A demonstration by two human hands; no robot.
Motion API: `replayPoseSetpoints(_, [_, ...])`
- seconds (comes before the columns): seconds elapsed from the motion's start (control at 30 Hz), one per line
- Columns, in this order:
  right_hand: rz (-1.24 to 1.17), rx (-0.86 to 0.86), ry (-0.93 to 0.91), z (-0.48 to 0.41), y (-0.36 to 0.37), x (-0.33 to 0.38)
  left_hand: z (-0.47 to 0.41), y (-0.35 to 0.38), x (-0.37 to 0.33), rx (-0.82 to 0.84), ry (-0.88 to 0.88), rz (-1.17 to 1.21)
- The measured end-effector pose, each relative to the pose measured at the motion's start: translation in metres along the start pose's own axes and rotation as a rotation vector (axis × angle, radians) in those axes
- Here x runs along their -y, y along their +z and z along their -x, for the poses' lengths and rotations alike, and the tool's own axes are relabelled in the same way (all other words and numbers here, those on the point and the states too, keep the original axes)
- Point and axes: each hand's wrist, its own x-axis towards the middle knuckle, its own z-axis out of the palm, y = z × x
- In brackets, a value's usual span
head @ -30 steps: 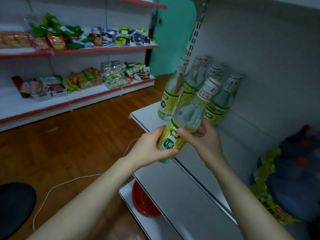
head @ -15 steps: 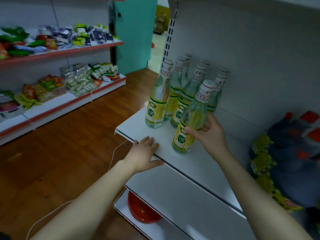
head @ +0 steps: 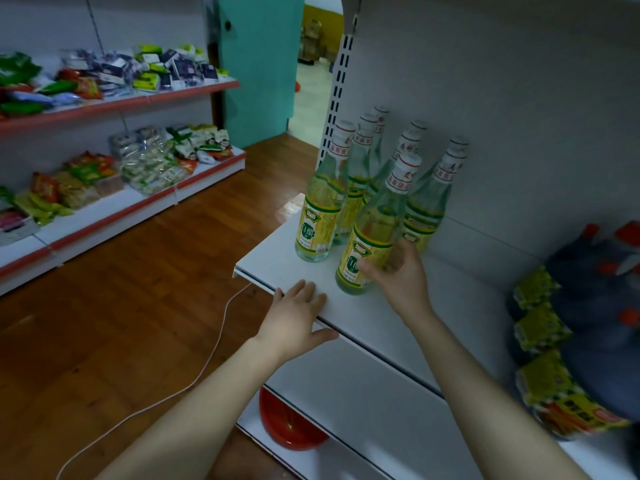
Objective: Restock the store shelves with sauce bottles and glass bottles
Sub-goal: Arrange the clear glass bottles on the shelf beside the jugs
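— What's your grip?
— My right hand [head: 398, 277] is curled round the lower part of a clear glass bottle with a yellow-green label and white cap [head: 377, 233]: thumb on the label, fingers behind it. They're blurred, so how tightly I hold is hard to say.
— And the other?
— Nearest me, a round red bowl [head: 291, 431] sits on the bottom board [head: 329, 459] under my left arm; above it my left hand [head: 298, 317] lies flat, fingers straight, on the front edge of the white metal shelf [head: 277, 268], holding nothing.
— Where's the bottle?
— Upright on that shelf, near the front, just beside the group of matching bottles [head: 322, 209] standing behind it against the grey back panel [head: 519, 133].
— Further off?
— Across the wooden floor [head: 138, 306], red-edged shelves [head: 104, 221] carry snack packets [head: 149, 164], and a teal door [head: 263, 64] stands beyond.
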Motion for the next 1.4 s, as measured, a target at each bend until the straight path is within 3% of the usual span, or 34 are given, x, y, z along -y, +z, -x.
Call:
replayPoseSetpoints(0.1, [0.074, -0.013, 0.056, 0.013, 0.008, -0.015, -0.001, 0.002, 0.000, -0.010, 0.009, 0.012])
replayPoseSetpoints(1.4, [0.070, -0.035, -0.027, -0.008, 0.040, -0.024, -0.002, 0.005, 0.002, 0.005, -0.009, 0.009])
